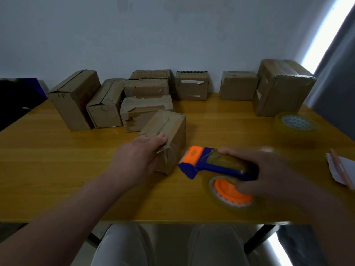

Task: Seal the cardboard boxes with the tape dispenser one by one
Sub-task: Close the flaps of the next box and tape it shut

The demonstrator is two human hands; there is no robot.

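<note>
The left hand (138,156) lay flat, fingers straight, on the near end of the closest box (172,127), whose top seam already carried a strip of tape. The right hand (269,169) gripped the tape dispenser (203,164) just beside that box, low over the tabletop (57,169). This box looked about sealed; the other boxes (75,98) waited at the back, and which of them were sealed could not be told

Boxes (192,87) line the table's (57,169) far edge. One box (169,127) sits mid-table, tape dispenser (211,164) just right of it, spare roll (295,127) by the right edge.
</note>
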